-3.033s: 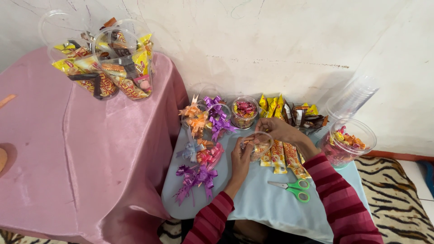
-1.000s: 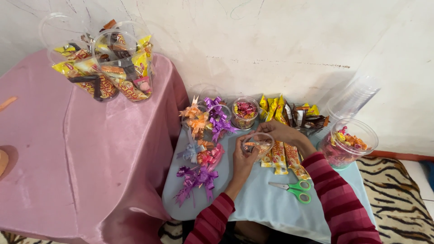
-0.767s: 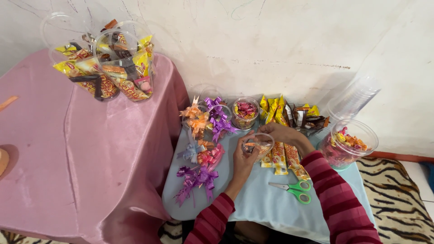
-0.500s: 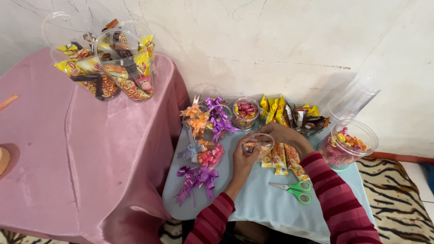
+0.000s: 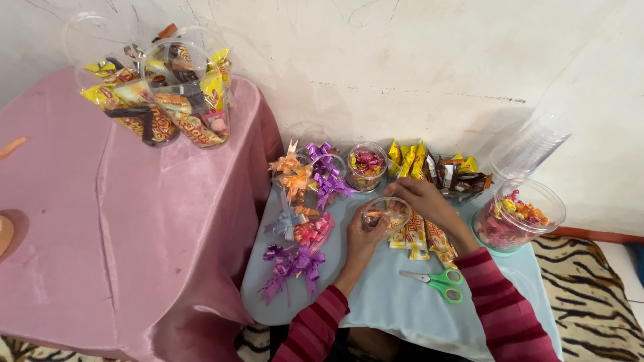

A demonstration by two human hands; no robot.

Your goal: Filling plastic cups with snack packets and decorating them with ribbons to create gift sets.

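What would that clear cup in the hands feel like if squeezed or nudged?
The clear cup looks thin-walled, so it would likely flex under the left hand and right hand. Only a few sweets show inside, so it is probably light and easily tipped.

I'm seeing a clear, glossy plastic cup (image 5: pixel 388 213) between both hands; at its nine o'clock, shiny ribbon bows (image 5: pixel 302 228) are gleaming. A satiny pink cloth (image 5: pixel 134 234) is draping smoothly, the pale blue tabletop (image 5: pixel 402 315) cover is looking matt, and green-handled scissors (image 5: pixel 436 281) are showing metal blades.
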